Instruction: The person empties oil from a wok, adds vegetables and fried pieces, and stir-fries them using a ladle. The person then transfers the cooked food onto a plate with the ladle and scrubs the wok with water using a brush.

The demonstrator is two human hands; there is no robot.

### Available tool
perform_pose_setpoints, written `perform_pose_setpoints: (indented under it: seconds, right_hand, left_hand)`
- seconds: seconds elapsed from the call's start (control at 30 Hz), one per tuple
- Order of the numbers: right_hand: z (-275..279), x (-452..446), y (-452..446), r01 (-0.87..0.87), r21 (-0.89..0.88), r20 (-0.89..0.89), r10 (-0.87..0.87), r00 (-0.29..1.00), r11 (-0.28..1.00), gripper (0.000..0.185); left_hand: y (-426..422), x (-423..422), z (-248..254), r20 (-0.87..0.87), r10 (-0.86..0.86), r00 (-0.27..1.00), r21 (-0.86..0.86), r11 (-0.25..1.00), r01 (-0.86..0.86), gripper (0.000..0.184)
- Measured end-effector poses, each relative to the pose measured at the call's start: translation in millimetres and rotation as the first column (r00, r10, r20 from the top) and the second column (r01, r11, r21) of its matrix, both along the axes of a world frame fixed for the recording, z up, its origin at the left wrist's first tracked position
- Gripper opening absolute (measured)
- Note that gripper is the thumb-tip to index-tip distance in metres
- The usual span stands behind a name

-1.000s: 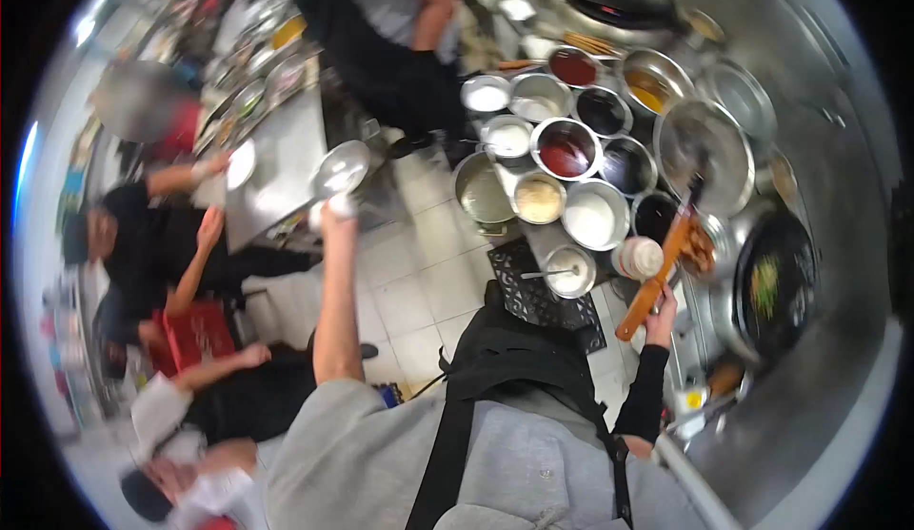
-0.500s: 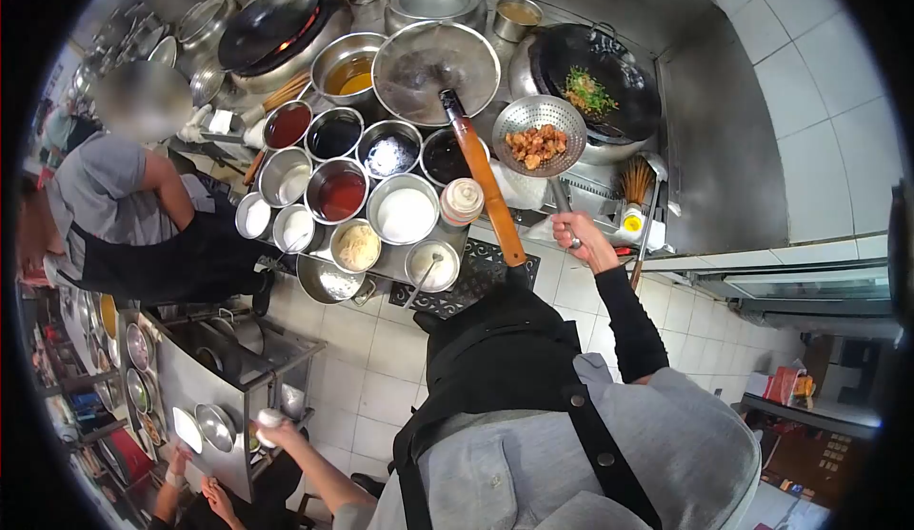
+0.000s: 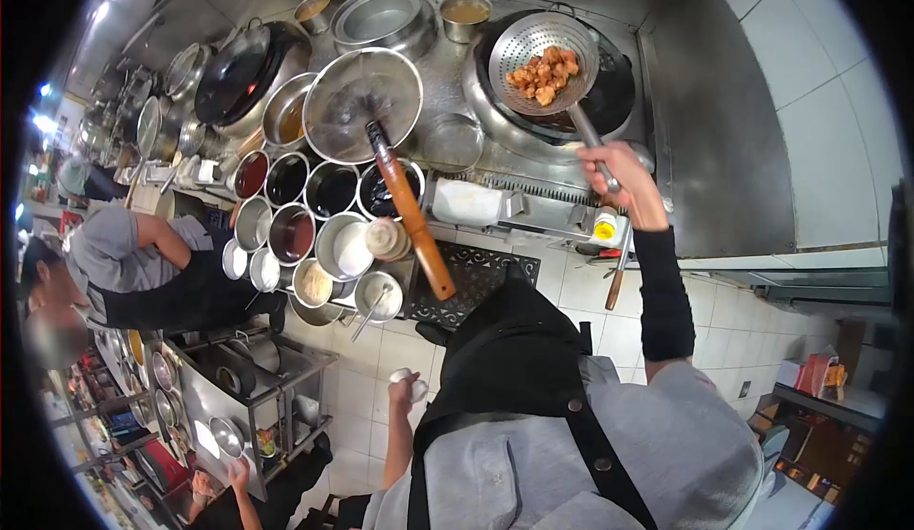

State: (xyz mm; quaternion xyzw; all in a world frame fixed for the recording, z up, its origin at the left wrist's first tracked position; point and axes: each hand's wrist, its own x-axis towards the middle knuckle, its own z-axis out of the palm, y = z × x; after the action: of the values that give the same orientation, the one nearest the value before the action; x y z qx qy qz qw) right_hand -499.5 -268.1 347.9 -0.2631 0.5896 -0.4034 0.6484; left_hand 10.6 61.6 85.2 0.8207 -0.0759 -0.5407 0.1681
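Observation:
My right hand point(image 3: 624, 178) is wrapped round the handle of a perforated metal skimmer point(image 3: 517, 42). Browned, chopped pieces of food point(image 3: 545, 75) lie in its bowl, which is held over the wok point(image 3: 617, 92) at the back right. The skimmer covers much of the wok, so the wok's contents are mostly hidden. Low at my left side, over the floor, my left hand point(image 3: 404, 395) is closed on a white bundled cloth point(image 3: 417, 390); its exact folds are too small to make out.
Several seasoning pots point(image 3: 290, 235) cluster at centre left. Above them a wide mesh strainer point(image 3: 333, 82) with a wooden handle juts toward me. Another wok point(image 3: 233, 73) sits further left. A co-worker point(image 3: 143, 254) stands at the left; another person's hands point(image 3: 238, 476) are at the lower left.
My right hand has raised the skimmer from the wok's front edge to over it, hiding the green food seen there. My left hand has come closer to my body with the cloth. The view has shifted.

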Motion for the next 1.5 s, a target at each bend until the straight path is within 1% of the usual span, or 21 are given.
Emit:
perform_pose_setpoints:
  seconds: [0.1,0.2,0.27,0.4,0.47,0.5,0.6,0.87,0.97,1.03,1.1,1.13,1.17,1.23,1.27,1.3,1.33,1.37,1.4,1.43,1.5]
  right_hand:
    - [-30,-56,-55,-0.168,-0.018,-0.383,0.148,0.912,0.986,0.019]
    - [-52,-72,-74,-0.086,-0.161,-0.719,-0.057,0.692,0.983,0.021]
    - [-95,-75,-76,-0.283,-0.504,-0.859,-0.509,0.062,0.816,0.024]
    - [-65,-58,-37,0.006,-0.374,-0.875,-0.355,0.328,0.927,0.031]
    - [-49,-41,-3,0.128,-0.237,-0.494,-0.233,0.838,0.963,0.029]
    - [-52,-27,14,0.160,-0.176,-0.228,-0.199,0.953,0.971,0.027]
    - [-70,16,45,0.045,0.058,0.372,-0.063,0.926,0.997,0.025]
    - [-220,119,34,-0.138,0.153,0.755,-0.026,0.655,0.979,0.017]
    - [-228,128,21,-0.280,0.146,0.652,0.120,0.749,0.949,0.025]
    - [-227,113,29,-0.218,0.025,0.363,0.195,0.911,0.976,0.033]
    - [-232,76,57,-0.242,-0.140,-0.040,0.239,0.970,0.960,0.043]
    - [-220,41,81,-0.268,-0.179,-0.321,0.201,0.925,0.947,0.039]
    - [-219,13,111,-0.061,-0.270,-0.417,-0.059,0.907,0.961,0.041]
    - [-232,-44,169,0.096,-0.294,-0.844,-0.305,0.442,0.951,0.058]
    - [-231,-63,186,0.150,-0.142,-0.927,-0.185,0.327,0.978,0.065]
    - [-270,-85,207,0.230,0.062,-0.945,-0.017,0.325,0.971,0.075]
    - [-312,-107,225,0.323,0.118,-0.660,-0.169,0.732,0.939,0.053]
    - [-302,-116,217,0.388,0.230,-0.472,-0.246,0.846,0.893,0.038]
    - [-292,-114,210,0.424,0.357,-0.264,-0.346,0.900,0.832,0.026]
    - [-302,-106,217,0.521,0.116,-0.620,-0.348,0.703,0.846,0.032]
    - [-252,-94,214,0.578,0.126,-0.547,-0.430,0.718,0.806,0.030]
  left_hand:
    - [-7,-39,-45,-0.087,-0.143,0.986,-0.160,0.979,0.128,0.024]
    - [-23,-73,-59,0.071,-0.322,0.944,-0.124,0.936,0.329,0.027]
    - [-33,-79,-60,0.114,-0.406,0.907,-0.059,0.908,0.414,0.034]
    - [-48,-98,-44,0.257,-0.580,0.773,0.034,0.805,0.593,0.049]
    - [-47,-98,-57,0.218,-0.599,0.770,0.042,0.794,0.606,0.054]
    - [-54,-105,-50,0.188,-0.626,0.757,0.070,0.777,0.625,0.054]
    - [-65,-107,-61,0.089,-0.633,0.769,0.086,0.774,0.628,0.054]
    - [-98,-151,-53,0.166,-0.864,0.476,0.057,0.490,0.870,0.056]
    - [-109,-173,-68,0.126,-0.907,0.401,0.038,0.409,0.912,0.060]
    - [-122,-191,-82,0.083,-0.968,0.238,0.084,0.244,0.966,0.064]
    - [-126,-208,-107,0.099,-0.929,0.355,-0.024,0.355,0.935,0.063]
    - [-129,-220,-120,0.098,-0.904,0.417,-0.084,0.410,0.908,0.063]
    - [-140,-238,-118,0.093,-0.889,0.448,-0.075,0.443,0.893,0.057]
    - [-151,-275,-141,-0.109,-0.638,0.762,-0.121,0.769,0.627,0.048]
    - [-151,-294,-152,-0.214,-0.468,0.858,-0.100,0.884,0.457,0.043]
    - [-153,-316,-168,-0.226,-0.332,0.916,-0.106,0.943,0.316,0.042]
    - [-156,-338,-186,-0.236,-0.189,0.953,-0.108,0.980,0.167,0.042]
    - [-159,-364,-204,-0.196,-0.119,0.973,-0.081,0.991,0.105,0.044]
    - [-167,-389,-210,-0.123,-0.091,0.988,-0.059,0.995,0.084,0.045]
    - [-166,-413,-232,-0.219,0.069,0.973,-0.056,0.995,-0.083,0.047]
    - [-172,-451,-276,-0.286,0.293,0.912,-0.007,0.951,-0.308,0.050]
